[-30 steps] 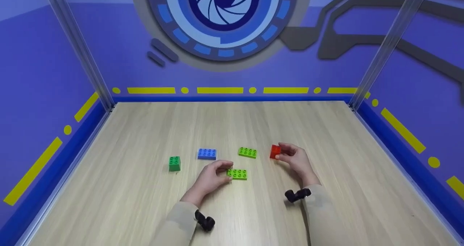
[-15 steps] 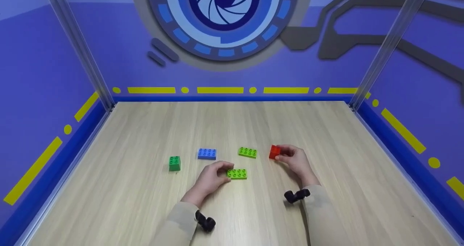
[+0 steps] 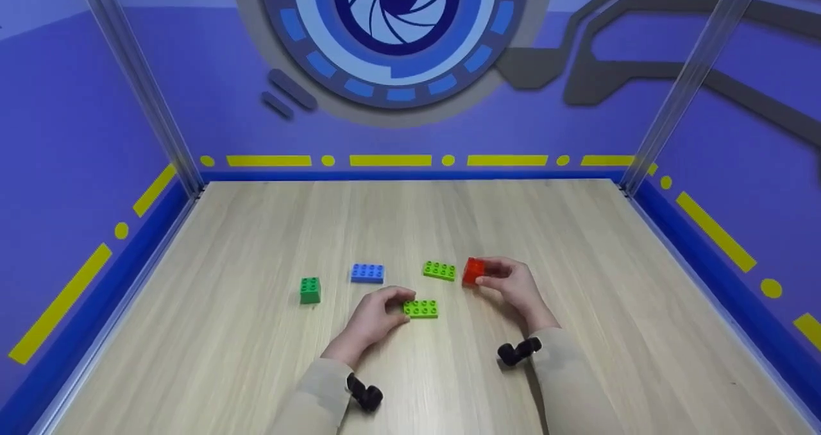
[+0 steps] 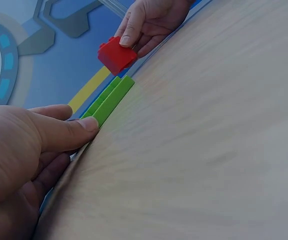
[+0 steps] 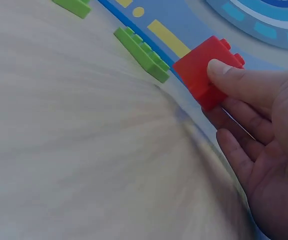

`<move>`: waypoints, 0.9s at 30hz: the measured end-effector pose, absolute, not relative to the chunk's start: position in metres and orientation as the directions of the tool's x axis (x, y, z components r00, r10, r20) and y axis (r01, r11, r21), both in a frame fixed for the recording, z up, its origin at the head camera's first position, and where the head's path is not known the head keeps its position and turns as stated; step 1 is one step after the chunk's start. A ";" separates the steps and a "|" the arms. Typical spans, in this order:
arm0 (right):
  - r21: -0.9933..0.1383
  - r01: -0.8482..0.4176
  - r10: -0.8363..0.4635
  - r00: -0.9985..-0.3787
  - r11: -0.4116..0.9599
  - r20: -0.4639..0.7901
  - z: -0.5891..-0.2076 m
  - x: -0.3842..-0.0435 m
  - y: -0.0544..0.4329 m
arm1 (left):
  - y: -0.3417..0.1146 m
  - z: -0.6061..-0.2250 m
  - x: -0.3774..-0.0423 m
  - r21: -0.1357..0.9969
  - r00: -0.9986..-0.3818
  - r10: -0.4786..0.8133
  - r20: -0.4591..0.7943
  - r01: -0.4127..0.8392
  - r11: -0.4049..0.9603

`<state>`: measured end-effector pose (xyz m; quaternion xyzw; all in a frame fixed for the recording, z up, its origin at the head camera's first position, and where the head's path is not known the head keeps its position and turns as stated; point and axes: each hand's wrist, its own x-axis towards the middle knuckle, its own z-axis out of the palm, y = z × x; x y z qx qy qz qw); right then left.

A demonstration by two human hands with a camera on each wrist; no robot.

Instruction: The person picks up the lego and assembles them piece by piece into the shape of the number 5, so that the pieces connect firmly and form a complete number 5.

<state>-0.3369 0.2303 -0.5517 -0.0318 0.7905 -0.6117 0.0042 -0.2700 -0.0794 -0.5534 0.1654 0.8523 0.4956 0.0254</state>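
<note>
My right hand (image 3: 516, 287) pinches a red toy brick (image 3: 473, 272) between thumb and fingers, above the table to the right of the light green bricks. In the right wrist view the thumb lies flat on the face of the red brick (image 5: 201, 70), studs to the upper right. My left hand (image 3: 374, 316) holds the left end of the nearer flat light green brick (image 3: 421, 308), which is low on the table, studs up. The left wrist view shows the thumb on the side of that light green brick (image 4: 111, 102), with the red brick (image 4: 116, 55) beyond its far end, apart from it.
A second flat light green brick (image 3: 439, 271) lies farther back, between the hands. To the left are a flat blue brick (image 3: 367, 273) and a taller dark green brick (image 3: 310, 290). Patterned blue walls enclose the wooden table (image 3: 256, 230) at the back and sides.
My right hand has moved left with the red brick, bringing it closer to the light green bricks. My left hand has stayed nearly still at the nearer light green brick.
</note>
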 end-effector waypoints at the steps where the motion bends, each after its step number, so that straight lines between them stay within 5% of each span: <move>1: -0.968 -0.044 -0.061 -0.998 0.245 0.030 -0.551 -0.337 0.229 | -0.079 -0.553 -0.270 0.855 -0.944 0.307 0.122 0.256 0.451; 27: -0.973 -0.100 -0.399 -0.917 0.210 0.009 -0.548 -0.314 0.168 | -0.080 -0.554 -0.271 0.841 -0.945 0.299 0.129 0.264 0.472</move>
